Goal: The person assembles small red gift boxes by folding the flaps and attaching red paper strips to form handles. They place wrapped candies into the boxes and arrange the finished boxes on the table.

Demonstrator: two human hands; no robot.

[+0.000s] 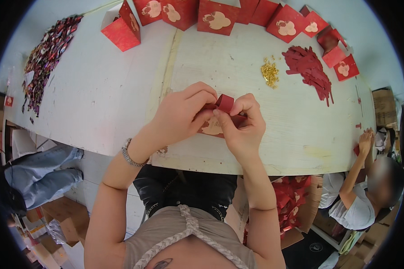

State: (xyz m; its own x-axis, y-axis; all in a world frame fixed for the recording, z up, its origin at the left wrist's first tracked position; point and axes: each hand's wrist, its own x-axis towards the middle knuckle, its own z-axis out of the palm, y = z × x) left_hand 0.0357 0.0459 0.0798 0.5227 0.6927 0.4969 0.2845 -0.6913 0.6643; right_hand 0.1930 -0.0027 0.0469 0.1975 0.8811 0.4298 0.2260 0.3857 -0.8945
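A small red gift box [212, 127] with a pale printed patch sits on the table in front of me, mostly covered by my hands. From its top rises a dark red strip [226, 102] bent into a loop. My left hand [182, 110], with a bracelet on its wrist, is closed at the left side of the loop. My right hand [246, 124] pinches at the loop's right foot between thumb and fingers. What the fingertips grip down at the box's top edge is partly hidden.
Gold fasteners [270, 73] and dark red strips [309, 71] lie in heaps at the right. Red boxes [217, 19] line the far edge. Shiny wrapped pieces [49, 56] spread at far left. Below, a carton [316, 197] holds red items; a co-worker [359, 201] sits right.
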